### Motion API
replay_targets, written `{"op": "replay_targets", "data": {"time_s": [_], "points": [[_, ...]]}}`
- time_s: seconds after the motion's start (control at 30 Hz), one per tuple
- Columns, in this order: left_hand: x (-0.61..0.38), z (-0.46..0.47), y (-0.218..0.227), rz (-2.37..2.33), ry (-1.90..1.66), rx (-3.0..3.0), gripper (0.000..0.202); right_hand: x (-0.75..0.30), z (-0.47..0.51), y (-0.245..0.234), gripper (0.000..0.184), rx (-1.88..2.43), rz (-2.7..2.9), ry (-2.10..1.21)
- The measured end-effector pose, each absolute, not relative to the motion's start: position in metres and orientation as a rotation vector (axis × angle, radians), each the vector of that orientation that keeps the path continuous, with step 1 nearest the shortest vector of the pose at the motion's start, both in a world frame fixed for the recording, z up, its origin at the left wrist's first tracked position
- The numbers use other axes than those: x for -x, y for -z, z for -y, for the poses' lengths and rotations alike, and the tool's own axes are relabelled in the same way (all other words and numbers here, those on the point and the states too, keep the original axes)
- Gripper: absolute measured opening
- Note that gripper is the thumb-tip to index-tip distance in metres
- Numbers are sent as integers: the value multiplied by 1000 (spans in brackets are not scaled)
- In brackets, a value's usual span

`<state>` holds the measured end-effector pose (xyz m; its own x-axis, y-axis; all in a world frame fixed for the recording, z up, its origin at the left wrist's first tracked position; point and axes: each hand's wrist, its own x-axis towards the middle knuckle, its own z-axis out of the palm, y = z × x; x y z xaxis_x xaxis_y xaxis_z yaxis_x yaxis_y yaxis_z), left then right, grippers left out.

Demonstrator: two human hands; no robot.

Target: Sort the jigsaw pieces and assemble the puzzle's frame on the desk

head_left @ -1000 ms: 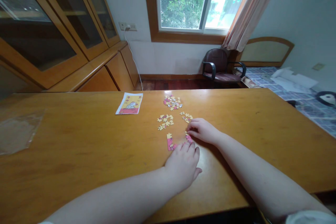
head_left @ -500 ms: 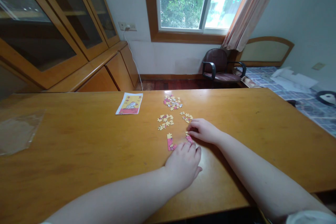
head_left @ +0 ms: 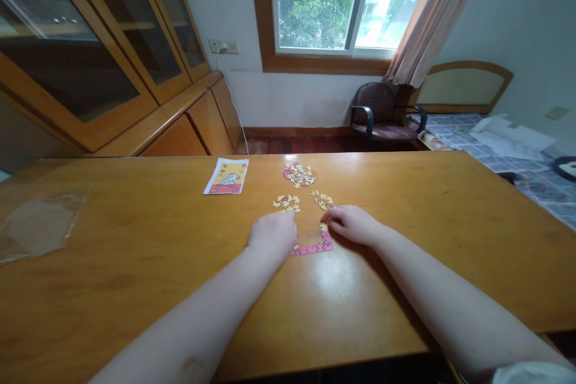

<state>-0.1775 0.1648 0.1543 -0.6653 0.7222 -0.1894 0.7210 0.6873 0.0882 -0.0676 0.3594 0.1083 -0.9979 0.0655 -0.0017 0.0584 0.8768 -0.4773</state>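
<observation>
Pink border (head_left: pixel 314 249) sits partly joined, with loose pieces (head_left: pixel 299 174) toward the table's (head_left: pixel 148 240) far edge; left hand (head_left: pixel 273 234) and right hand (head_left: pixel 352 223) curl, grips unclear.

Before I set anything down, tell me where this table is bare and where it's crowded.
The table shows bare wood between the plastic bag and picture sheet, and from the right forearm to the right edge. Puzzle pieces and the pink strip crowd the middle, by the left hand and right hand.
</observation>
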Motion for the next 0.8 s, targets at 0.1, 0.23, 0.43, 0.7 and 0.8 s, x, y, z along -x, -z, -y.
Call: {"op": "replay_targets", "data": {"time_s": [0.1, 0.23, 0.43, 0.7, 0.8], "points": [[186, -165, -152, -2647, -44, -1130, 29, 67, -359, -110, 26, 114, 3044, -769], [193, -165, -147, -2577, -98, -1201, 31, 67, -359, -112, 26, 114, 3044, -779], [195, -165, -142, -2562, -83, -1222, 29, 66, -358, -113, 24, 108, 3048, -784], [193, -166, -144, -2573, -65, -1233, 30, 66, -358, -115, 23, 96, 3094, -736], [191, -165, -147, -2618, -36, -1170, 31, 66, -357, -116, 22, 84, 3108, -720]]}}
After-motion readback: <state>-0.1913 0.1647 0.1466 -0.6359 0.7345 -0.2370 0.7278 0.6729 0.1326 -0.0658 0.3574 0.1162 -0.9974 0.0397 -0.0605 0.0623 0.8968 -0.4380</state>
